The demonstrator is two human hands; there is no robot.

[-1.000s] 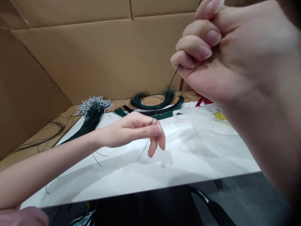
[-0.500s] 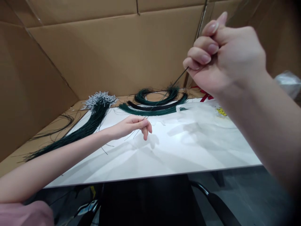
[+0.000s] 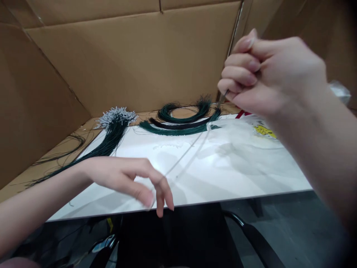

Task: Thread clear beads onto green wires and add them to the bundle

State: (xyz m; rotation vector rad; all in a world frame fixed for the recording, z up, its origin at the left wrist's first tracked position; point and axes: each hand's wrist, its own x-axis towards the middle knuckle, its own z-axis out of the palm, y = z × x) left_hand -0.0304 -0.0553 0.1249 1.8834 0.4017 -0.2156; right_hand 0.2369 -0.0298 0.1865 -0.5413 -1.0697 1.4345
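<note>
My right hand (image 3: pixel 267 74) is raised at the upper right, fingers curled in a fist around a thin dark wire (image 3: pixel 225 96) that comes out below the little finger. A blurred thin strand (image 3: pixel 185 152) slants from below that fist down to my left hand (image 3: pixel 131 180). The left hand hangs over the table's front edge, its thumb apart from the bent fingers; no firm grip on the strand shows. Left of it lies a bundle of dark green wires (image 3: pixel 107 143) with whitish tips (image 3: pixel 117 116). Curved bundles of green and black wire (image 3: pixel 178 128) lie at the back.
Crumpled translucent plastic (image 3: pixel 245 149) with a yellow print (image 3: pixel 264 131) covers the right of the white table (image 3: pixel 195 190). Cardboard walls (image 3: pixel 134 59) stand around it. Loose wires (image 3: pixel 69 149) lie at left. A black chair (image 3: pixel 178 238) is at the front edge.
My left hand has come down and toward me from mid-table, its thumb and fingers now apart instead of together. My right fist has dropped slightly and stays closed.
</note>
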